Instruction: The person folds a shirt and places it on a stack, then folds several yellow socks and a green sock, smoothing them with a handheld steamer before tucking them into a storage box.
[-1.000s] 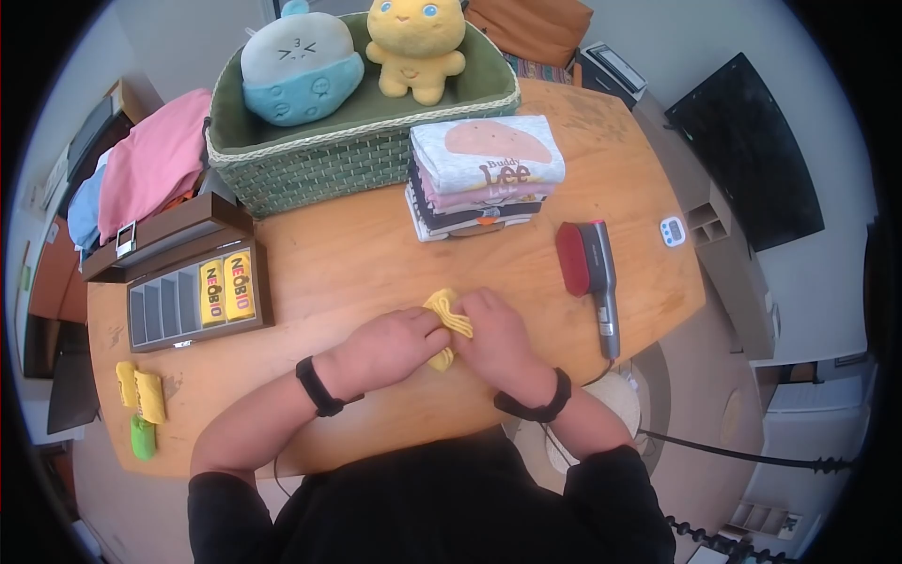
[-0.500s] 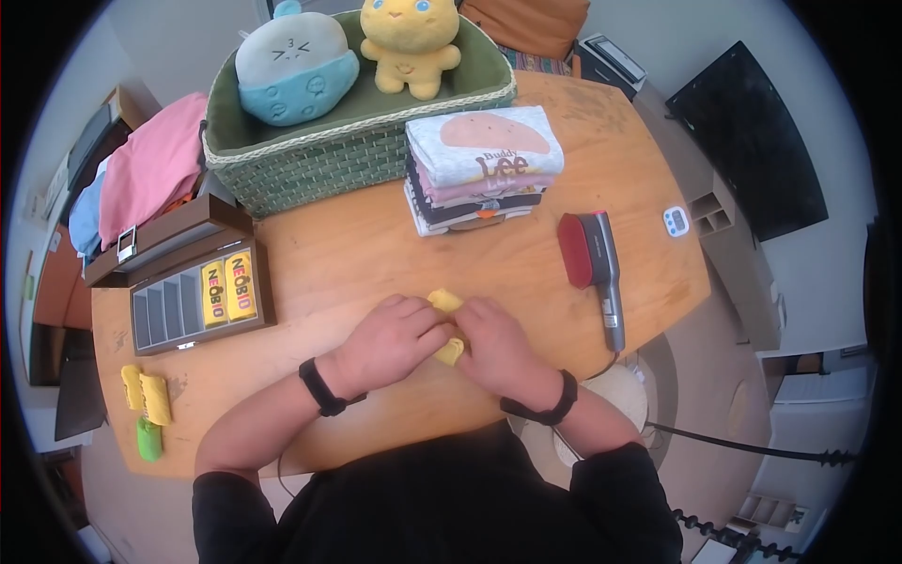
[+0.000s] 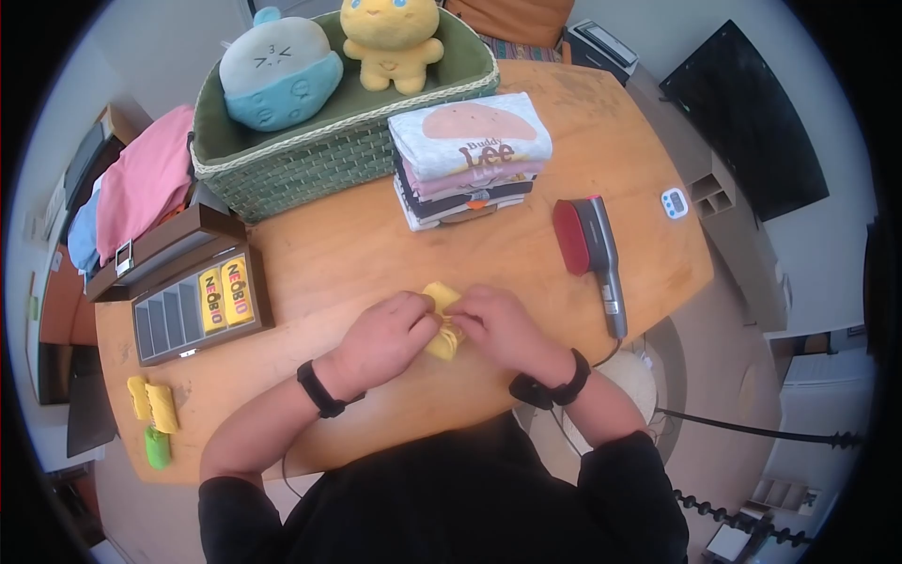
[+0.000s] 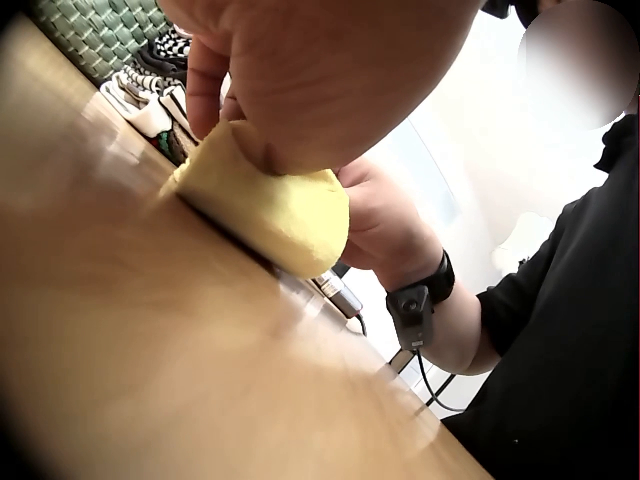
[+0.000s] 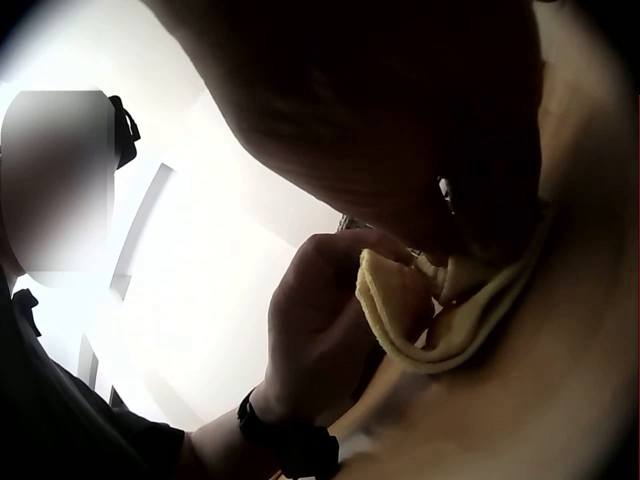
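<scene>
A small yellow folded cloth (image 3: 442,346) lies between the two hands near the table's front edge. The left hand (image 3: 387,340) pinches its left side, and the right hand (image 3: 498,324) pinches it from the right. In the left wrist view the yellow cloth (image 4: 275,215) looks like a smooth rounded roll under the left hand (image 4: 320,70). The right wrist view shows a curved layer of the cloth (image 5: 430,355) hanging below the right hand (image 5: 400,120), which is dark there; its fingertips are partly hidden.
A divided box (image 3: 169,324) with two yellow packets stands left, near yellow rolls (image 3: 162,409) and a green roll (image 3: 157,448). Behind are a green basket (image 3: 310,169) with plush toys and stacked shirts (image 3: 470,160). A brush-like device (image 3: 601,263) and white timer (image 3: 674,203) lie right.
The right hand has shifted slightly right, its fingers now more spread from the left hand, and more of the yellow cloth shows between them. The head view has shifted a little.
</scene>
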`<state>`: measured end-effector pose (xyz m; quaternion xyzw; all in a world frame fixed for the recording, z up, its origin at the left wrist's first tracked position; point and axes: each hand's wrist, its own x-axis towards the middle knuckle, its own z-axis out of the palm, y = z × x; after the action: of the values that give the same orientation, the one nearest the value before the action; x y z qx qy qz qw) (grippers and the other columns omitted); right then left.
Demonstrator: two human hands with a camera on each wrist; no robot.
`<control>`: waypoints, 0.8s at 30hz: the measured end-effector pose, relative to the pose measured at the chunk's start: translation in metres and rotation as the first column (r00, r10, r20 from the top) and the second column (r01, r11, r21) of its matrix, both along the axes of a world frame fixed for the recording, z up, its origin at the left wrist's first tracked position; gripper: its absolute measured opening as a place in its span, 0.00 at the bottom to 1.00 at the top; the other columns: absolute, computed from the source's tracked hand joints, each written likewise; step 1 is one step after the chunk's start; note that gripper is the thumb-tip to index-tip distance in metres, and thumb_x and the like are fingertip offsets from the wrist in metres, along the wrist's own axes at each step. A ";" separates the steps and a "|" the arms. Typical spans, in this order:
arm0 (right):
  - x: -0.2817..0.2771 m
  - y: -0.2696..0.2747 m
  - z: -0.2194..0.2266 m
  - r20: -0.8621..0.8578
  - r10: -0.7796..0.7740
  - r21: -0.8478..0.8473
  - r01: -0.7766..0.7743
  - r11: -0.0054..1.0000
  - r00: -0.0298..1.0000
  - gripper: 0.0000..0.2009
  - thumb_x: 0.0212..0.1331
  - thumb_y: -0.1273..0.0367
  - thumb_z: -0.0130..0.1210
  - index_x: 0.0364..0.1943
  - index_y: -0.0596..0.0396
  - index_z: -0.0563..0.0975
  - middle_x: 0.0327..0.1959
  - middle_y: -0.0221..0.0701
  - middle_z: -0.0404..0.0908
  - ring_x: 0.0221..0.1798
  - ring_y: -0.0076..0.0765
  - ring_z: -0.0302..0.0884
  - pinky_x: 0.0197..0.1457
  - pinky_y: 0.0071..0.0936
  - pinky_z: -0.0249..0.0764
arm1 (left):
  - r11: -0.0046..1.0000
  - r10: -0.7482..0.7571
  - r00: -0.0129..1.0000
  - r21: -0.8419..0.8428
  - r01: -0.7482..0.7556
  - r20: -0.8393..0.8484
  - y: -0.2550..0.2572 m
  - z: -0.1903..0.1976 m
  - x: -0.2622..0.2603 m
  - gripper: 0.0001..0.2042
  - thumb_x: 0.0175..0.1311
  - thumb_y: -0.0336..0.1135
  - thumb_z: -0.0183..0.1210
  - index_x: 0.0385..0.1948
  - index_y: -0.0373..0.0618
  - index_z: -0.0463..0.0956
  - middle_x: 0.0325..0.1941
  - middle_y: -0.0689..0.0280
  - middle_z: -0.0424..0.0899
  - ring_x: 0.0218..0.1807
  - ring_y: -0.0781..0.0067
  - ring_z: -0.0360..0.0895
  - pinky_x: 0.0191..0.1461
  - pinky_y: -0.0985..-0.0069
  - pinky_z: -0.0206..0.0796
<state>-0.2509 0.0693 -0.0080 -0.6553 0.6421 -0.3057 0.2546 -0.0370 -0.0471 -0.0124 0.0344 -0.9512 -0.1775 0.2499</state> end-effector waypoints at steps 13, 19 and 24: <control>-0.012 -0.012 0.005 0.220 -0.127 0.194 0.084 0.977 0.967 0.08 0.71 0.74 0.55 0.45 0.62 0.84 0.39 0.49 0.86 0.43 0.57 0.87 0.48 0.46 0.81 | 1.000 -0.010 0.998 -0.029 0.012 0.059 -0.003 0.009 -0.011 0.08 0.61 0.29 0.59 0.41 0.41 0.77 0.43 0.59 0.80 0.47 0.55 0.81 0.53 0.61 0.76; -0.010 -0.011 -0.001 0.237 -0.153 0.144 0.121 0.982 0.959 0.08 0.72 0.75 0.53 0.45 0.64 0.82 0.38 0.50 0.85 0.38 0.55 0.87 0.45 0.45 0.82 | 0.999 0.003 0.992 -0.032 0.001 0.126 -0.008 0.001 -0.025 0.07 0.61 0.30 0.58 0.39 0.43 0.76 0.40 0.60 0.79 0.44 0.56 0.80 0.50 0.60 0.75; -0.009 -0.008 -0.002 0.263 -0.194 0.172 0.152 0.973 0.945 0.08 0.74 0.75 0.51 0.46 0.66 0.81 0.38 0.49 0.85 0.36 0.49 0.88 0.41 0.40 0.84 | 0.996 0.041 0.989 -0.089 -0.028 0.142 -0.004 0.003 -0.030 0.07 0.61 0.30 0.58 0.40 0.44 0.77 0.41 0.61 0.79 0.43 0.59 0.80 0.46 0.63 0.72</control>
<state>-0.2599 0.0609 -0.0098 -0.5258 0.6762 -0.3670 0.3629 -0.0667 -0.0507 -0.0091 0.0526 -0.9728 -0.1285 0.1852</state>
